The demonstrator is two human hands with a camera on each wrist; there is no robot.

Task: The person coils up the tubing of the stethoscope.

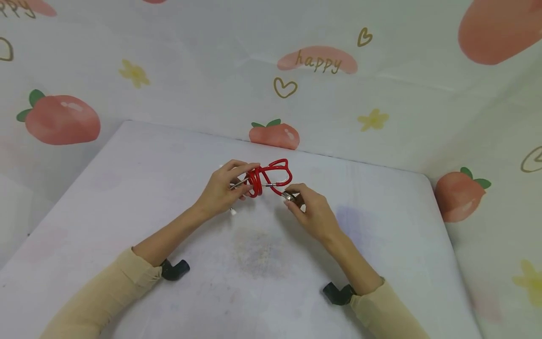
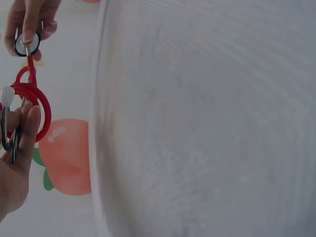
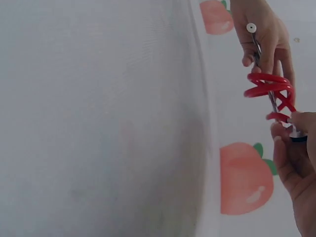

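A stethoscope (image 1: 255, 182) with red tubing is held up over the table between both hands. Its tubing is wound in several loops around the metal ear tubes. The left hand (image 1: 220, 188) grips the ear tubes and the coil, fingers on the far side and thumb on the near side. A white ear tip (image 2: 7, 96) sticks out past that hand in the left wrist view. With thumb and fingers, the right hand (image 1: 312, 209) pinches the round metal chest piece (image 2: 27, 44) at the tubing's end. A red loop stands out between the hands.
The white table (image 1: 262, 301) has faint stains and a raised back edge against a cloth backdrop (image 1: 211, 70) printed with peaches, hearts and stars. A black wrist mount (image 1: 174, 270) sits at the left cuff, and another black mount (image 1: 338, 294) at the right cuff.
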